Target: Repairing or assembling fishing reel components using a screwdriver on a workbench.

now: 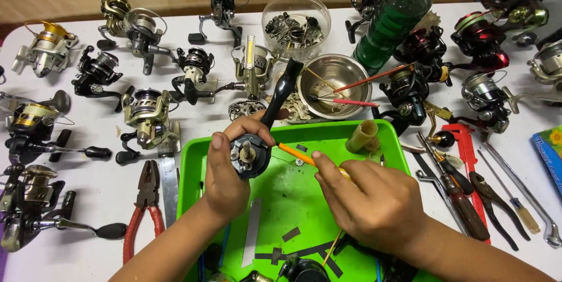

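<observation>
A white surface (82, 200) is covered with fishing reels (146, 118) across the upper frame. A green tray (281, 200) is set at lower centre, red-handled pliers (143, 206) at its left, screwdrivers (462, 200) at right.

Black reel body (250, 154) held upright over green tray, orange-handled brush (295, 155) touching it

I look steeply down from my head, close over the white table (88, 200); its far edge and the wall run along the frame's top.
</observation>
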